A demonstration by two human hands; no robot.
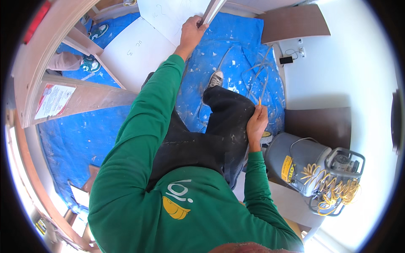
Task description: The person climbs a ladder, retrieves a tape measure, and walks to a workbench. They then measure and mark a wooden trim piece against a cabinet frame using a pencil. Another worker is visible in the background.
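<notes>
My left hand reaches far forward, its fingers curled round the edge of an upright board at the top of the view. White panels with handwritten marks stand or lie just left of it. Beside my right thigh, my right hand is closed on a thin orange pencil, whose end sticks up past the fingers. The rest of the pencil is hidden in the hand.
A wooden frame with a paper label spans the left. Another person's shoe shows beyond it. Blue sheeting covers the floor, with loose strips on it. A grey machine with a coiled yellow hose stands right, near brown boards.
</notes>
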